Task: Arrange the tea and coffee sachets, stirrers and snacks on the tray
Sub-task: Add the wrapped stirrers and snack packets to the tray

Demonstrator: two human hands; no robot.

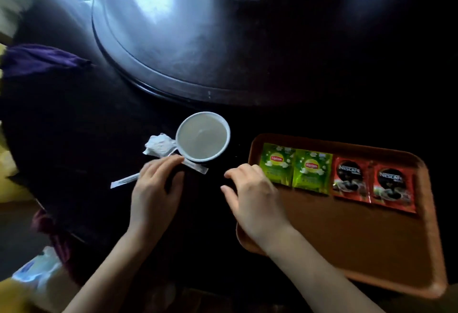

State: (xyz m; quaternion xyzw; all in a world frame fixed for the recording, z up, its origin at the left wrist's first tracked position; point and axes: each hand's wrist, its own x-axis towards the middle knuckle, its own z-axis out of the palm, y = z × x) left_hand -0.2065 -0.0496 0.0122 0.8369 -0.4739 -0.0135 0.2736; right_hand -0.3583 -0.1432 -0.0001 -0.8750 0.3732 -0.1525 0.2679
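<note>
An orange-brown tray (347,238) lies at the right on the dark table. Along its far edge sit two green Lipton tea sachets (295,167) and two red Nescafe coffee sachets (371,182) in a row. Two paper-wrapped stirrers (124,181) lie on the table left of the tray, just in front of a white cup (203,136). My left hand (156,186) rests over the stirrers, fingertips touching them. My right hand (250,196) hovers at the tray's left edge with fingers spread, holding nothing.
A crumpled white wrapper (158,146) lies left of the cup. A large round turntable (198,39) fills the table's middle behind. A purple cloth (37,58) sits far left, and a plastic packet (37,268) at the lower left.
</note>
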